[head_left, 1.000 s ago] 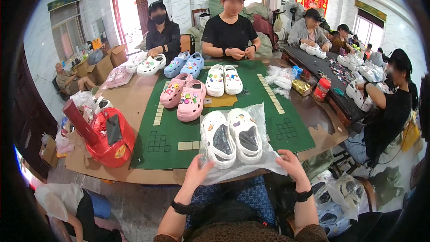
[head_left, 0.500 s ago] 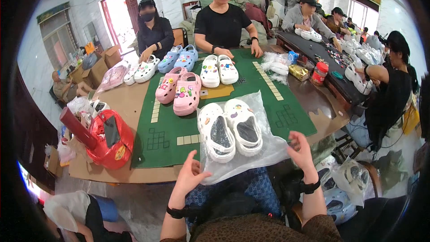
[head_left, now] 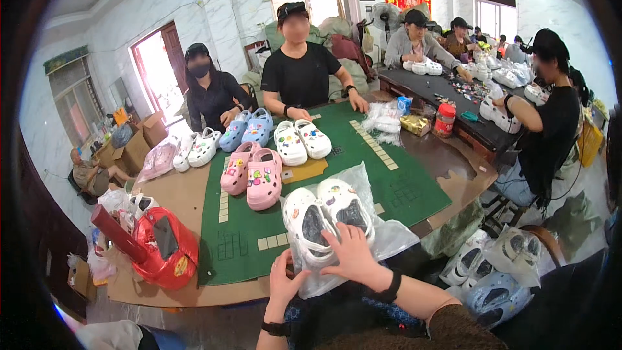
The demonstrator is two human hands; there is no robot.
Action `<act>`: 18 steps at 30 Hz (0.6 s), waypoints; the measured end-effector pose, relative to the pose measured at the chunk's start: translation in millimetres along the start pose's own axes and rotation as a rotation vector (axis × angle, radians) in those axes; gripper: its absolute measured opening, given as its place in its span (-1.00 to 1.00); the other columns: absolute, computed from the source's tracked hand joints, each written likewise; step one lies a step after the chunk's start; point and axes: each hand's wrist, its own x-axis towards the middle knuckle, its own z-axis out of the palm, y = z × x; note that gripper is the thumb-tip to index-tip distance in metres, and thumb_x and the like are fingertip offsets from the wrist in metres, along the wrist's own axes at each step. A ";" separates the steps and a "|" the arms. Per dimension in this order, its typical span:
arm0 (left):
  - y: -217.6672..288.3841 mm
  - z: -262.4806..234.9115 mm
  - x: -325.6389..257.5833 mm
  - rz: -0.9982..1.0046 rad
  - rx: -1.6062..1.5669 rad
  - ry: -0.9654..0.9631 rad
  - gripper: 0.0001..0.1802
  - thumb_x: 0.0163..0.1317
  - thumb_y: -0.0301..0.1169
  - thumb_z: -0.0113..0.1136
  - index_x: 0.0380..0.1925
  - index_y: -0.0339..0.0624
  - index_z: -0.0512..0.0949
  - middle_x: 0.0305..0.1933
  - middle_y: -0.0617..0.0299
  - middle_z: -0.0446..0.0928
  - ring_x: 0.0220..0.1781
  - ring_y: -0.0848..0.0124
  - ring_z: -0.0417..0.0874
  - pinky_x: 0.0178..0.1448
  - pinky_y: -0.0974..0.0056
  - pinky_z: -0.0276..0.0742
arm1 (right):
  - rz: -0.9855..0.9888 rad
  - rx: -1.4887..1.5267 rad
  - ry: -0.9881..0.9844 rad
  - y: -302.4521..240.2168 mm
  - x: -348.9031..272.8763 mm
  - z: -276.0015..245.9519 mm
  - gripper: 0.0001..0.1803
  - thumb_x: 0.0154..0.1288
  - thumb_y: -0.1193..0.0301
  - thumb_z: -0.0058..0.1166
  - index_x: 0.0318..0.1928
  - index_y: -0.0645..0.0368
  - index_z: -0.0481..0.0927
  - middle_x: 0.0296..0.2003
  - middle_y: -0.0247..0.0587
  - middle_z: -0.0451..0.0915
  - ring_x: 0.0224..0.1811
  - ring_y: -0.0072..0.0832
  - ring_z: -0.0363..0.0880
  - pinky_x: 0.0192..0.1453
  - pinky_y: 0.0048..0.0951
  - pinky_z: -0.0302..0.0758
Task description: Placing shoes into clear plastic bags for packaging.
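A pair of white clogs (head_left: 312, 229) with small charms lies on a clear plastic bag (head_left: 392, 236) at the table's near edge, toes pointing away from me. My right hand (head_left: 353, 256) reaches across the bag with its fingers spread over the heel ends of the clogs. Beside the left clog's heel, my left hand (head_left: 284, 280) has thumb and fingers apart at the bag's near edge. Whether its fingertips touch the plastic is unclear. Just beyond stand pink clogs (head_left: 264, 185) with charms and another white pair (head_left: 289, 144).
A green mat (head_left: 414, 198) covers much of the table. Blue clogs (head_left: 258, 128) stand farther back; a red bag (head_left: 170, 272) with a phone on top sits at left. A red-lidded jar (head_left: 444, 120) is at right. Co-workers sit or stand around, and bagged clogs (head_left: 495, 295) lie low at right.
My right hand has moved left from the bag's right side onto the clogs' heels. My left hand has come closer to the left clog. The whole view has shifted.
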 end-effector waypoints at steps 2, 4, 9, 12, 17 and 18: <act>1.9 2.3 0.0 0.027 0.029 0.035 -0.20 -0.05 -0.25 0.55 0.23 -0.20 0.46 -0.07 0.15 0.56 -0.05 0.29 0.57 -0.17 0.29 0.54 | 0.021 -0.011 0.006 -1.2 0.4 5.2 0.07 -0.22 -0.15 0.49 0.33 0.01 0.40 0.20 0.10 0.31 0.25 0.05 0.27 0.31 0.02 0.22; 1.8 3.1 0.9 0.026 0.018 0.054 -0.23 -0.05 -0.25 0.55 0.21 -0.17 0.47 -0.10 0.17 0.57 -0.06 0.31 0.56 -0.18 0.30 0.51 | 0.042 -0.015 0.009 -3.0 1.8 5.5 0.07 -0.24 -0.14 0.50 0.32 0.01 0.40 0.20 0.09 0.30 0.26 0.04 0.26 0.30 0.02 0.21; -0.7 3.0 2.2 0.044 -0.020 0.064 -0.25 -0.04 -0.24 0.55 0.19 -0.17 0.49 -0.10 0.17 0.58 -0.08 0.31 0.59 -0.19 0.30 0.52 | 0.017 -0.013 0.043 -1.5 2.3 5.3 0.07 -0.25 -0.12 0.50 0.32 0.00 0.40 0.23 0.12 0.28 0.28 0.03 0.25 0.28 0.01 0.22; -3.1 4.0 2.9 0.029 -0.046 0.083 -0.26 -0.04 -0.24 0.55 0.18 -0.17 0.50 -0.09 0.17 0.59 -0.08 0.31 0.61 -0.19 0.31 0.53 | 0.017 -0.010 0.051 -0.7 2.0 7.2 0.06 -0.25 -0.10 0.51 0.32 0.00 0.40 0.25 0.11 0.28 0.29 0.02 0.25 0.28 -0.01 0.22; -0.5 4.6 2.6 0.046 -0.019 0.046 -0.26 0.03 -0.26 0.52 0.22 -0.24 0.46 -0.01 0.14 0.62 -0.03 0.35 0.63 -0.21 0.36 0.52 | 0.047 -0.007 0.060 1.2 -0.8 15.1 0.05 -0.25 -0.07 0.52 0.32 -0.02 0.40 0.26 0.08 0.28 0.28 0.02 0.26 0.30 0.00 0.22; 1.8 4.3 1.9 0.039 -0.023 0.047 -0.27 0.03 -0.26 0.51 0.22 -0.23 0.46 -0.02 0.15 0.62 -0.03 0.35 0.63 -0.21 0.36 0.51 | 0.053 -0.002 0.072 1.5 -1.7 16.8 0.04 -0.25 -0.07 0.52 0.31 -0.03 0.41 0.26 0.09 0.28 0.28 0.04 0.27 0.32 0.01 0.21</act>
